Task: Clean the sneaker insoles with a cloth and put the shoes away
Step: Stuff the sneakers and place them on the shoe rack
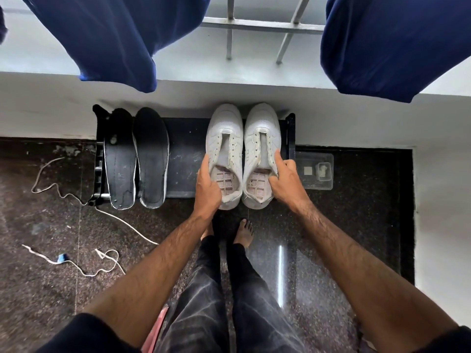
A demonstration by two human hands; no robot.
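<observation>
On black rack point(186, 154) by white wall: sneakers point(224, 128) side by side, toes wallward, gripped by left hand point(207, 184) and right hand point(285, 179); insoles point(150, 154) alongside, parallel; dark speckled floor point(51, 220).

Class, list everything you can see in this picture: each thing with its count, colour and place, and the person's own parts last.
sneakers: 2, white, side by side on the rack's right end
insoles: 2, black, on the rack's left end
rack: 1, black, against the wall
laces: white, loose on the floor, left
clear box: 1, on the floor right of the rack
blue cloths: 2, hanging above
left hand: grips the left sneaker
right hand: grips the right sneaker
bare feet: 2, below the sneakers
</observation>
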